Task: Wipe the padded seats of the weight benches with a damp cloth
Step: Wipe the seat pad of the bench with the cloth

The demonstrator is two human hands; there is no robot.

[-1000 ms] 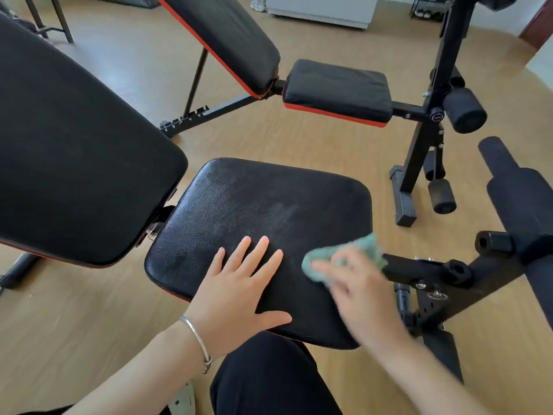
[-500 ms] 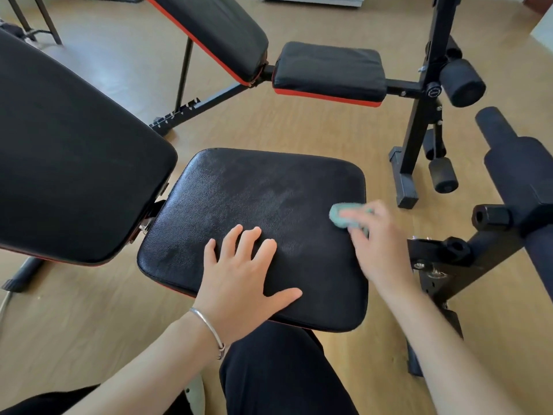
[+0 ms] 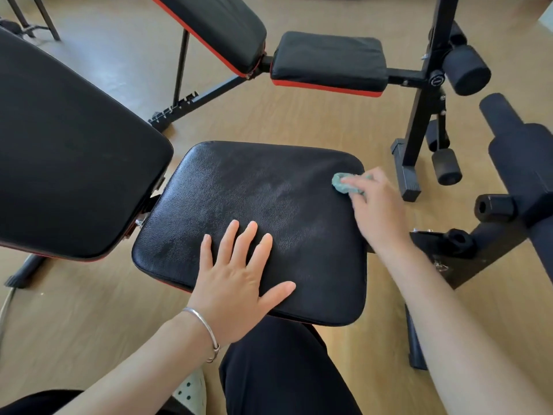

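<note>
**Near bench, left to right.**
- Backrest pad (image 3: 68, 163): one, black, raised at a slant, just beside the seat's left edge.
- Left hand (image 3: 239, 277): flat on the near part of the seat, fingers straight and spread, holding nothing. A bangle (image 3: 206, 327) is on the wrist.
- Near seat (image 3: 263, 205): one, black padded, its longer side running left to right, streaky sheen across the middle.
- Cloth (image 3: 344, 184): one, teal, bunched, lying on the seat's far right corner.
- Right hand (image 3: 378, 205): fingers bent over the cloth, gripping it and pressing it to the pad. It is the nearer hand.

From the cloth, the rest of this seat lies leftward and toward the person.

**Far bench.**
- Far seat (image 3: 329, 58): one, red-trimmed, well beyond the cloth, judged not yet wiped.
- Far backrest (image 3: 218, 25): one.

**Totals:** two benches, two seats, one cloth, two hands.
</note>
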